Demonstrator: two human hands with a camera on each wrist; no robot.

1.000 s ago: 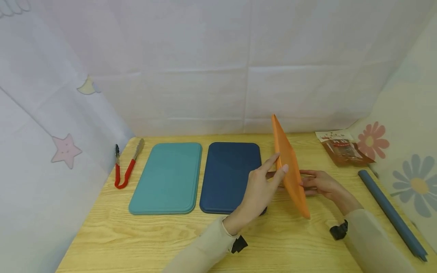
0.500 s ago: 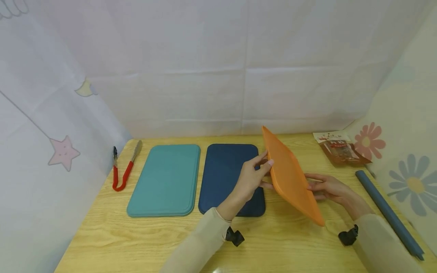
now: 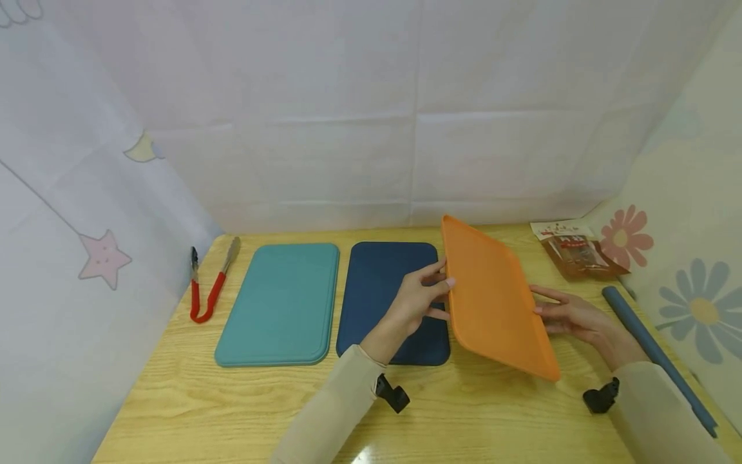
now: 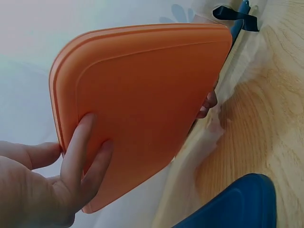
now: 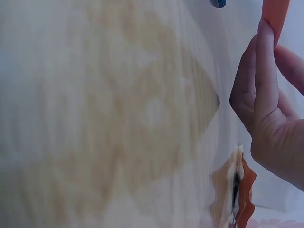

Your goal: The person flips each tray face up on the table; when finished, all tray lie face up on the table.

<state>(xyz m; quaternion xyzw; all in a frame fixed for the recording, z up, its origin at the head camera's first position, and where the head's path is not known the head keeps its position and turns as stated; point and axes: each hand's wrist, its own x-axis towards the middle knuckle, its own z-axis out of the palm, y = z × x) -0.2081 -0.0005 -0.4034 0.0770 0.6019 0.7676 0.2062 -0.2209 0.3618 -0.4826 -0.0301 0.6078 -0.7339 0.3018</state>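
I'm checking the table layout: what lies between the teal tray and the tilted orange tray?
The dark blue tray, partly hidden by the left hand gripping the orange tray; the head view shows this.

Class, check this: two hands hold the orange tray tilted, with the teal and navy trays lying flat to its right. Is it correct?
Wrong side: the head view shows the teal tray and navy tray to the left of the orange tray. The rest stands.

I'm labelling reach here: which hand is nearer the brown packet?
Right. Holding the orange tray, the right hand is on the person's side of the brown packet; the left hand is farther left, at the tray's left edge.
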